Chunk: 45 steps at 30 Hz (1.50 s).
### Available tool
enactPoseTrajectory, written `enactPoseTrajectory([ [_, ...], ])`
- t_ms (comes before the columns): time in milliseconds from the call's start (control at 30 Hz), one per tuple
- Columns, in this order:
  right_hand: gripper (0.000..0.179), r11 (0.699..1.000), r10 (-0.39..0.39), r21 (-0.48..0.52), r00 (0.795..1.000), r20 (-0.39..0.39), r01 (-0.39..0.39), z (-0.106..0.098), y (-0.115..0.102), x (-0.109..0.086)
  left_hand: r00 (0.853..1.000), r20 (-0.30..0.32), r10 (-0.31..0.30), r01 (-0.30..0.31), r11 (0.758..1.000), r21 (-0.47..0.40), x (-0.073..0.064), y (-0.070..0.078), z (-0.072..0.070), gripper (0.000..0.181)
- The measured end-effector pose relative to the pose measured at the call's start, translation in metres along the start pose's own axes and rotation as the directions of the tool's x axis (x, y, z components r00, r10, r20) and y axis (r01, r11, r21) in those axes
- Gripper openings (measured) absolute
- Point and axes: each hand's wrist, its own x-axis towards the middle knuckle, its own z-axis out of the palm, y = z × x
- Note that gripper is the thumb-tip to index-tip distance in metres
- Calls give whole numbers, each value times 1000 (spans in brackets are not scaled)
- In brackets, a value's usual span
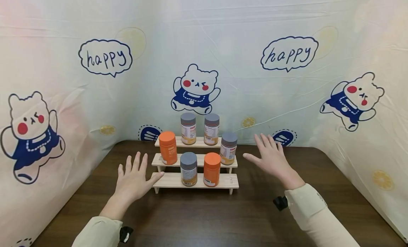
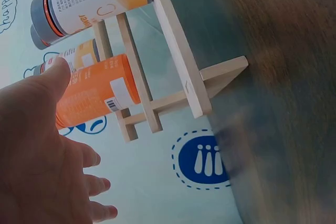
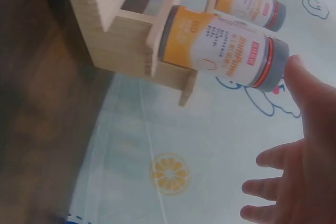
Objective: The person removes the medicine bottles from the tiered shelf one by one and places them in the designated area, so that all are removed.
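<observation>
A three-step wooden rack (image 1: 227, 180) stands on the table, with two jars on each step. On the top step are two grey-lidded jars (image 1: 188, 129). The middle step bears an orange jar (image 1: 168, 147) at left and a grey-lidded jar (image 1: 228, 148) at right. Below, a grey-lidded jar (image 1: 189, 169) sits beside an orange jar (image 1: 211, 170). My left hand (image 1: 133, 181), fingers spread, is at the rack's left side, thumb toward the lower step. To the right, my right hand (image 1: 271, 158) has its fingers extended, nearest the middle step's grey-lidded jar. Both hands hold nothing.
The dark brown wooden table (image 1: 191, 218) spreads around the rack. Behind it hangs a pale cloth (image 1: 236, 91) printed with bears and the word happy, which also rises at both sides. A dark strap piece sits at each wrist.
</observation>
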Motion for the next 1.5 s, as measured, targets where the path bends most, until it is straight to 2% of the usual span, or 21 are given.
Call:
enactPoseTrajectory([
  [267, 92, 999, -43, 0, 999, -32, 43, -14, -9, 10, 1000, -10, 14, -14, 1000, -10, -1, -6, 3, 100],
  [567, 87, 995, -95, 34, 993, -67, 97, -28, -25, 27, 1000, 12, 20, -20, 999, -26, 0, -13, 9, 101],
  [733, 84, 989, -125, 74, 989, -83, 131, -36, -34, 35, 999, 28, 15, -14, 998, -59, 1, -17, 10, 101],
  [1033, 84, 977, -135, 156, 989, -57, 142, -44, -53, 47, 999, 46, 20, -16, 995, -95, 1, -25, 13, 98],
  [1367, 79, 951, -148, 264, 986, -71, 162, -42, -68, 66, 996, 77, 46, -33, 987, -160, 1, -27, 20, 93],
  [1500, 75, 935, -153, 310, 985, -84, 172, -40, -73, 74, 993, 102, 53, -29, 975, -219, 1, -27, 23, 91],
])
